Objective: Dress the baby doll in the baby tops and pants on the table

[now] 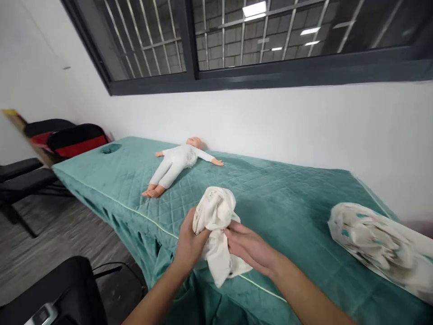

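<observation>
A bunched white cloth garment [216, 212] hangs between my two hands, above the near edge of a green quilted bed cover [277, 198]. My left hand [190, 239] is closed round its left side, thumb in front. On the right side, my right hand [248, 246] pinches the fabric; some of its fingertips are hidden in the folds. The lower part of the cloth dangles below my hands. Beyond them a baby doll [177, 160] in a white body suit lies on its back, arms spread and feet toward me.
A patterned white cloth bundle [379, 243] lies on the bed at the right. Black and red chairs [77, 140] stand past the bed's left end. A black seat [57, 293] is at lower left. A white wall with a barred window [237, 45] backs the bed.
</observation>
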Demonstrator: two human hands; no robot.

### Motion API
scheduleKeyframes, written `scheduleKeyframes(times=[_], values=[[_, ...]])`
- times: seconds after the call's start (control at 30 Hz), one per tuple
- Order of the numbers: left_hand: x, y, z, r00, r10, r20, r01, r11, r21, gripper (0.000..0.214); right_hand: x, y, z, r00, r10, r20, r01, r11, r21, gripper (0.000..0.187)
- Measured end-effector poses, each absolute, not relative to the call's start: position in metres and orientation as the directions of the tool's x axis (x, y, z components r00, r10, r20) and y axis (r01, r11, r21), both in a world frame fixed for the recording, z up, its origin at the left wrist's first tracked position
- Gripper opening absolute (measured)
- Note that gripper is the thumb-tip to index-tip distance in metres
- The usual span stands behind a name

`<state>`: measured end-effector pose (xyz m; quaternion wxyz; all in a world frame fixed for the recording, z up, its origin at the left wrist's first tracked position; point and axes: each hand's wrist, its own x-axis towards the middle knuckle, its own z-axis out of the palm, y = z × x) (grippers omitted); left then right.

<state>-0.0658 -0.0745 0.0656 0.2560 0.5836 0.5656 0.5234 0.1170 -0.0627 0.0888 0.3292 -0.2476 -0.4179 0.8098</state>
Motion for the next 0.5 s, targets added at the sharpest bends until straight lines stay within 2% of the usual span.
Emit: scheduleKeyframes(times=[0.07,0.13,0.2,0.33,0.4,0.47,0.5], values=[[-0.094,-0.076,0.059,-0.344,0.903,0.259,0.334,-0.140,0.932,0.042,0.125,-0.057,0.093,-0.700,0.702,-0.134,-0.218,-0.388,-0.896,0.048],[-0.129,-0.079,0.051,-0.521,0.838,0.163,0.224,-0.050,0.973,0.051,0.143,-0.044,0.089,-0.674,0.728,-0.128,-0.198,-0.344,-0.918,0.047],[-0.168,-0.084,0.044,-0.697,0.708,0.111,0.151,-0.006,0.989,0.054,0.168,-0.027,0.077,-0.587,0.800,-0.127,-0.296,-0.358,-0.886,0.043],[-0.247,-0.107,0.033,-0.906,0.407,0.114,0.188,0.147,0.971,0.053,0.208,0.007,0.047,-0.247,0.950,-0.193,-0.638,-0.309,-0.705,0.029],[-0.284,-0.124,0.028,-0.952,0.281,0.119,0.197,0.269,0.943,0.050,0.215,0.015,0.039,-0.177,0.960,-0.219,-0.692,-0.280,-0.666,0.029],[-0.317,-0.144,0.022,-0.989,0.132,0.060,0.102,0.345,0.933,0.039,0.214,0.015,0.036,-0.185,0.958,-0.219,-0.680,-0.285,-0.675,0.032],[-0.332,-0.154,0.019,-0.993,0.108,0.036,0.074,0.376,0.924,0.036,0.213,0.014,0.036,-0.193,0.956,-0.220,-0.673,-0.292,-0.680,0.032]])
